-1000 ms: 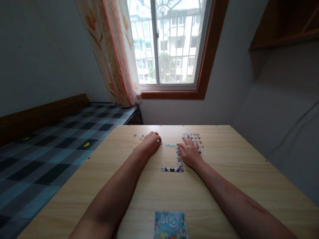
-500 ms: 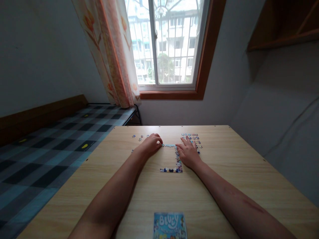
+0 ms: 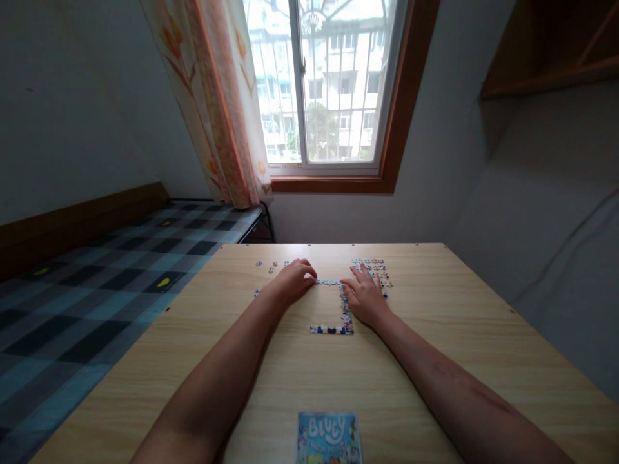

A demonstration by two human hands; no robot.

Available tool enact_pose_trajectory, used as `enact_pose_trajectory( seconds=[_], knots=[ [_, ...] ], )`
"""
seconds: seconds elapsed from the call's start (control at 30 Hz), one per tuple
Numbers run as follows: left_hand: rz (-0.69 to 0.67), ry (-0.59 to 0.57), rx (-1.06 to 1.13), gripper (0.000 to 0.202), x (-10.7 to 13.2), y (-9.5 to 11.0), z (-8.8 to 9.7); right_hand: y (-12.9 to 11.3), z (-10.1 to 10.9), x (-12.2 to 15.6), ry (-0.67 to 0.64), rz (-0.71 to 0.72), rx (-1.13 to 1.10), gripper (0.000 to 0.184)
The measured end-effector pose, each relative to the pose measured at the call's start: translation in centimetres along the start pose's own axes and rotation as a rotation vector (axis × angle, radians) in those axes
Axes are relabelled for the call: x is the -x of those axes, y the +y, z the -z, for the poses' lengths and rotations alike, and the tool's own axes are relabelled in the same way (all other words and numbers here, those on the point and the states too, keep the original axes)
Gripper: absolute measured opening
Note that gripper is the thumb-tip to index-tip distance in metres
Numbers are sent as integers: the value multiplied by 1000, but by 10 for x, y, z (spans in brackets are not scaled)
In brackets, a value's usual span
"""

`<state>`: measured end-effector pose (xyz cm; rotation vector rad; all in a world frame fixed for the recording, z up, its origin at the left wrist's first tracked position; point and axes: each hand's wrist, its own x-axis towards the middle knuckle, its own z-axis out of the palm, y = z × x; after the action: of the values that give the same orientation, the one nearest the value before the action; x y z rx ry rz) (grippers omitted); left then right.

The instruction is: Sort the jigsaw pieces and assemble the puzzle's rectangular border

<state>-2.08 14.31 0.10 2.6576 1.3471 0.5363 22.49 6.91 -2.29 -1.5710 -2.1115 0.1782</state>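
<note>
1. Puzzle border lies on the table; its far row now meets the left hand, the earlier gap closed, so probably one piece longer.
2. Left fingers curl together; whether pinching, cannot tell.
3. Right hand lies spread alongside.

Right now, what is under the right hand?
The joined puzzle edge shows along the left of the right hand, more puzzle pieces beyond it; whatever lies directly beneath is covered.
</note>
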Motion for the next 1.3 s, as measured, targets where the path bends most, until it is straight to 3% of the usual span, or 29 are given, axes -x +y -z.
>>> enact_pose_trajectory(
  seconds=[0.2,0.5,0.77,0.87,1.13,1.2,1.3],
  knots=[
    [6,106,20,14,2,5,-6,0,1,0,-4,-1,0,36],
    [-1,57,3,15,0,11,-2,1,1,0,2,7,10,36],
    [8,129,81,13,-5,9,2,4,-4,-1,26,5,7,39],
    [46,267,114,18,-9,11,23,6,-7,-2,36,4,-8,41],
    [204,766,150,32,0,31,104,8,-8,-3,92,-18,-27,42],
    [267,841,169,35,6,25,111,7,-8,-2,110,-3,-13,42],
    [410,894,184,34,22,4,103,6,-9,0,134,19,9,41]
  ],
)
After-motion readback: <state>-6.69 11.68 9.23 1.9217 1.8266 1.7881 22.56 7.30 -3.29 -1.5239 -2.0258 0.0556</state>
